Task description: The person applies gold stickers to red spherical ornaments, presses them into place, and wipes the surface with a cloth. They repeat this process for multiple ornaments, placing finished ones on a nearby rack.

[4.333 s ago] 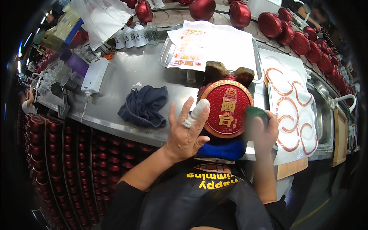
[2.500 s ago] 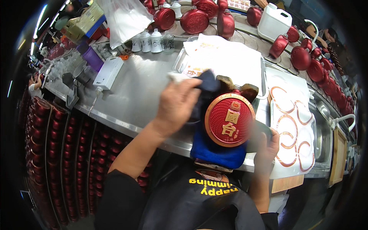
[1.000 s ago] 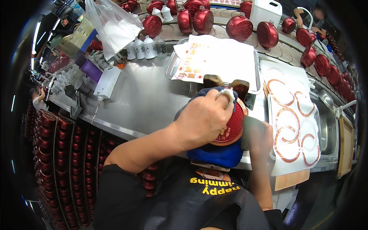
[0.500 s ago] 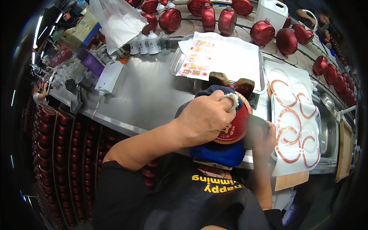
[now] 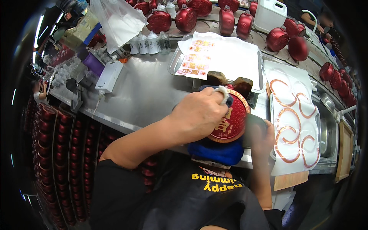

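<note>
A round, flat red bottle [image 5: 237, 119] with a gold-orange ring decal and gold characters lies on a blue cloth pad [image 5: 216, 152]. Its neck sits between two worn brown blocks [image 5: 242, 86]. My left hand [image 5: 201, 111] is closed on a bunched cloth [image 5: 221, 90], its pale edge showing at the fingers, over the bottle's upper left rim. Part of the bottle's left side is hidden by that hand. To the right of the bottle, my right hand [image 5: 269, 134] grips a blurred grey-green flat piece [image 5: 255, 132] against or close to the rim; contact cannot be made out.
A tray with white sheets of decals [image 5: 230, 55] stands behind the bottle. At right, curved ring decals [image 5: 289, 119] lie on another sheet beside a sink [image 5: 329, 134]. Red bottles [image 5: 226, 21] line a conveyor at the back. A white box [image 5: 109, 76] and small bottles [image 5: 152, 43] stand left.
My left hand has shifted a little left and up with the cloth, uncovering more gold characters. The red bottles on the conveyor have moved right. My right hand stays nearly in place.
</note>
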### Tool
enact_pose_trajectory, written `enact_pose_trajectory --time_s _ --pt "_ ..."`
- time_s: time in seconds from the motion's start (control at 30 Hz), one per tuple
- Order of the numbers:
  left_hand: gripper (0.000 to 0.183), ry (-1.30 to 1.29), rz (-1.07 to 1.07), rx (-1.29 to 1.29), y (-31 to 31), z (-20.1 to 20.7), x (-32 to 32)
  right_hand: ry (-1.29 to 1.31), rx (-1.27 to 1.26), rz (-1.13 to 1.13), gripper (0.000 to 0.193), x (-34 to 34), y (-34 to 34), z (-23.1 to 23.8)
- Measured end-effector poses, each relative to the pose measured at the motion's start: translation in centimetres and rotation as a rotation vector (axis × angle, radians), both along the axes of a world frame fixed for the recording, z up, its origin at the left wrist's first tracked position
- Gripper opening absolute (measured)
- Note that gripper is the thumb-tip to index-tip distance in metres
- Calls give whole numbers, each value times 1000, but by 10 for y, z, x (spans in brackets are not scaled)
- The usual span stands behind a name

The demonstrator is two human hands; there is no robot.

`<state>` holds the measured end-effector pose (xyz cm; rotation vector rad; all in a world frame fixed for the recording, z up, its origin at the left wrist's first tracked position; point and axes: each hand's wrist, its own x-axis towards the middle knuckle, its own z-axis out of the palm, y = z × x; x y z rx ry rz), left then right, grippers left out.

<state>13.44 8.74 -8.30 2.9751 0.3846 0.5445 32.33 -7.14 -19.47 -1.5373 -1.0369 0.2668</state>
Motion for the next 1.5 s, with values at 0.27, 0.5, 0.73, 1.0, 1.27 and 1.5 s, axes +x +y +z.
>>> enact_pose_trajectory --time_s 0.27,0.5,0.73,1.0,1.27,1.5 --pt "17 -176 -39 -58 42 2 11 -78 -40 -3 32 1 0 2" --pt "28 -258 14 -280 46 -33 -28 -1 -43 -24 36 1 1 -1" --pt "32 -481 125 -374 -24 -72 -65 -16 -41 -26 38 0 3 -3" --pt "42 -241 79 106 -81 -81 -53 72 48 28 32 -2 4 -1" --pt "18 -9 -192 160 -83 -41 3 109 76 -56 25 7 -15 -14" --pt "13 125 -276 78 -44 -6 56 226 17 -97 25 20 -32 -17"
